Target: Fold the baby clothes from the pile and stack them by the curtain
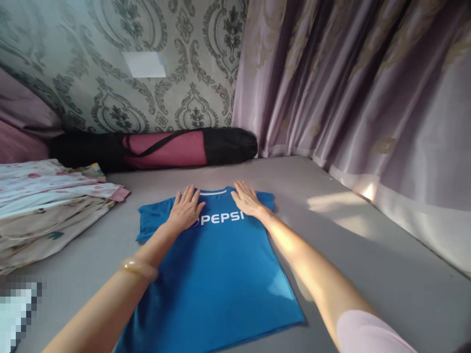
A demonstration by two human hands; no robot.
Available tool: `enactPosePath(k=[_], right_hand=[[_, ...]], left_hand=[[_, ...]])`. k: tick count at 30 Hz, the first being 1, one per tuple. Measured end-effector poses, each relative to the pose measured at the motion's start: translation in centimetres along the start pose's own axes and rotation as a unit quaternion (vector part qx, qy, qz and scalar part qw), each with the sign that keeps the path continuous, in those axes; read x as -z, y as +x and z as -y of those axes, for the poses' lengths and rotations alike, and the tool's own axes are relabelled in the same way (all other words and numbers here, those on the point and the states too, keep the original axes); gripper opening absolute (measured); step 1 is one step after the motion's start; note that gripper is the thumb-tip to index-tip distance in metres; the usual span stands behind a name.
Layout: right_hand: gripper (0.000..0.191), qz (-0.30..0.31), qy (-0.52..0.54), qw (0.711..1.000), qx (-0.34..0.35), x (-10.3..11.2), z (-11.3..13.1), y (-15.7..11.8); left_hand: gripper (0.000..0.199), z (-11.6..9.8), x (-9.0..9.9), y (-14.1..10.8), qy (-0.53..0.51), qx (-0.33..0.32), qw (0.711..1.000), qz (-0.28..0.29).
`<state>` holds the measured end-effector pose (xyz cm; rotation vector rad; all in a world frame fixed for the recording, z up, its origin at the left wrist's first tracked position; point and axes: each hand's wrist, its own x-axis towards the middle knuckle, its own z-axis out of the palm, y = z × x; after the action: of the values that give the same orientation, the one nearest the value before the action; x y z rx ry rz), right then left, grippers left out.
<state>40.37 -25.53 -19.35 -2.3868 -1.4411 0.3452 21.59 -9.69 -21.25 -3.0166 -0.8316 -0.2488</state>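
Observation:
A blue T-shirt (pixel 217 274) with white PEPSI lettering lies spread flat on a grey bed surface (pixel 368 255), collar away from me. My left hand (pixel 186 208) rests palm down on the shirt's upper left, near the collar, fingers spread. My right hand (pixel 246 198) lies flat on the upper right shoulder area, fingers apart too. Neither hand grips the cloth. A pale bangle (pixel 139 267) sits on my left wrist.
A pile of folded patterned cloths (pixel 44 206) sits at the left. A rolled pink mat in a black bag (pixel 165 147) lies along the wallpapered wall. Mauve curtains (pixel 360 98) hang along the right side.

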Motion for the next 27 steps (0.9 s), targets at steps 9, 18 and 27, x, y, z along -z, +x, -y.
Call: enactPosePath(k=[9,18,27], right_hand=[[0.067,-0.032,-0.096,0.993,-0.055,-1.1,-4.2,-4.8],[0.039,-0.153,0.077,0.98,-0.104,2.4,-4.0,-10.3],[0.025,-0.024,0.029,0.985,-0.169,1.7,0.6,-24.4]], left_hand=[[0.067,-3.2,-1.1,-4.8,-0.044,-0.099,0.992,0.062],[0.065,-3.2,0.7,-3.7,-0.034,-0.098,0.985,0.137],[0.034,-12.1,2.0,1.8,-0.139,-0.233,0.96,0.065]])
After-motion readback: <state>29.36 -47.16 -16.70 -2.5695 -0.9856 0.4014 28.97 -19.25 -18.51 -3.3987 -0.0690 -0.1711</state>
